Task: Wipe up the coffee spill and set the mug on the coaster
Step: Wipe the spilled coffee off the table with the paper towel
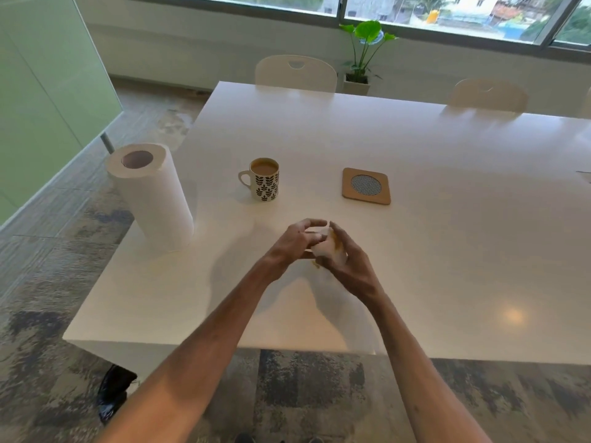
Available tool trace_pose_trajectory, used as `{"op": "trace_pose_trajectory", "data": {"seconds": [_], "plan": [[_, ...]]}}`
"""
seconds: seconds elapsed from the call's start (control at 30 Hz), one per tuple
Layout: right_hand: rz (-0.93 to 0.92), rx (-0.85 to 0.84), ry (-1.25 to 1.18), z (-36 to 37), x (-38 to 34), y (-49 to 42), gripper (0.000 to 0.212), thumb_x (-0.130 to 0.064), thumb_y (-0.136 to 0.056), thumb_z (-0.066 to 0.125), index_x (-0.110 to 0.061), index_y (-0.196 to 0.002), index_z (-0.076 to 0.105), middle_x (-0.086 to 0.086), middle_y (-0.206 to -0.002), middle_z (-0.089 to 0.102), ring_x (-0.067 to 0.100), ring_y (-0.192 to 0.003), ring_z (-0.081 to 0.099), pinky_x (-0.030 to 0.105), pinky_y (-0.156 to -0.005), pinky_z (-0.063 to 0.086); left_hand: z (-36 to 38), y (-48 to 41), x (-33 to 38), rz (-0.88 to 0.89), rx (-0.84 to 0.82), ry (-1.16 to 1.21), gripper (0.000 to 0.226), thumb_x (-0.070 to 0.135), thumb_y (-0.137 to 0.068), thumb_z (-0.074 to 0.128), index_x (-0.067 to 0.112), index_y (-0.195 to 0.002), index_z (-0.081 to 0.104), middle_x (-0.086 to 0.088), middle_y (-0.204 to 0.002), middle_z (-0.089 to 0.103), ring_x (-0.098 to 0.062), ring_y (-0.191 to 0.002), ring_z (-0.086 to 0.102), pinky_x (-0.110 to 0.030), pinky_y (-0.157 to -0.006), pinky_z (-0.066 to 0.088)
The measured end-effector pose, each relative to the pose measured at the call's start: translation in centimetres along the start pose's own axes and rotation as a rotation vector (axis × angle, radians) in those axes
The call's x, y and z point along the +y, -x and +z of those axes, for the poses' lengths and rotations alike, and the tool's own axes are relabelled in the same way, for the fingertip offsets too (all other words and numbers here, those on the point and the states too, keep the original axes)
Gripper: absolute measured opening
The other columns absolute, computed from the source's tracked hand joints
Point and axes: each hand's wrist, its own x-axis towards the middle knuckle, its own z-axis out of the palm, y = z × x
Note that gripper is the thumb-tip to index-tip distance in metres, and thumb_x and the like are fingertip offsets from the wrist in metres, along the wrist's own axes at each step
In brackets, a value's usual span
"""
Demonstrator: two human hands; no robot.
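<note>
Both hands, left hand (295,243) and right hand (347,263), clutching stained paper towel (329,247), possibly wadded, mug (264,180) off coaster (366,186)

A tall white paper towel roll (153,196) is stood at the left edge of the white rectangular table (447,251); a leaf-patterned ceramic mug (264,179) is set to its right, and a square wooden coaster (366,186) further right, well apart.

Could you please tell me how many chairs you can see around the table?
2, both along the table's far side: one chair beside the potted plant, another chair further right. More may sit outside the frame.
</note>
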Motion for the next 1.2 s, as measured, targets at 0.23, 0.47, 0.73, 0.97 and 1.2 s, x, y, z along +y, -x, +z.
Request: {"op": "trace_pose_trajectory", "data": {"seconds": [0.23, 0.47, 0.73, 0.97, 1.2], "plan": [[0.063, 0.433, 0.030, -1.3, 0.3, -1.1, 0.075, 0.012, -0.091, 0.058, -0.019, -0.159, 0.052, 0.011, -0.127, 0.074, 0.027, -0.100, 0.070, 0.043, -0.096, 0.061, -3.3, -0.3, -1.1, 0.142, 0.358, -0.304, 0.030, 0.014, -0.109, 0.055, 0.014, -0.133, 0.073, -0.003, -0.121, 0.082, -0.019, -0.118, 0.076, -0.046, -0.108, 0.059], [-0.055, 0.031, 0.297, 1.6, 0.7, -0.3, 0.078, -0.005, -0.089, 0.063, -0.028, -0.162, 0.050, -0.003, -0.168, 0.049, 0.025, -0.151, 0.050, 0.045, -0.120, 0.048, -4.9, 0.6, -6.0, 0.219, 0.509, -0.784, 0.036, 0.014, -0.106, 0.057, 0.011, -0.142, 0.065, -0.011, -0.149, 0.061, -0.028, -0.148, 0.044, -0.042, -0.124, 0.038], [-0.073, -0.258, 0.562, 4.7, 1.5, 0.4, 0.069, -0.061, -0.112, 0.010, -0.033, -0.172, -0.011, -0.017, -0.178, -0.019, -0.002, -0.163, -0.020, 0.035, -0.136, -0.011, -4.3, 0.3, -7.8, 0.228, 0.552, -0.936, 0.043, 0.021, -0.111, 0.049, 0.016, -0.152, 0.059, -0.004, -0.161, 0.053, -0.024, -0.152, 0.045, -0.043, -0.127, 0.035], [0.014, -0.222, 0.600, -1.0, 4.8, 1.1, 0.060, -0.045, -0.117, 0.012, -0.034, -0.171, -0.010, -0.021, -0.177, -0.020, -0.002, -0.163, -0.018, 0.036, -0.136, -0.011, -4.2, 0.7, -8.5, 0.225, 0.541, -0.961, 0.046, 0.022, -0.112, 0.047, 0.019, -0.157, 0.054, -0.003, -0.167, 0.048, -0.023, -0.158, 0.039, -0.040, -0.132, 0.027], [0.104, -0.243, 0.542, -1.9, 4.5, -2.9, 0.062, -0.040, -0.117, 0.016, -0.026, -0.173, -0.006, -0.010, -0.181, -0.016, 0.002, -0.165, -0.016, 0.039, -0.137, -0.010, -3.4, 1.4, -8.8, 0.194, 0.554, -1.020, 0.051, 0.024, -0.115, 0.037, 0.024, -0.166, 0.042, 0.002, -0.176, 0.037, -0.017, -0.165, 0.027, -0.038, -0.137, 0.015]]}}
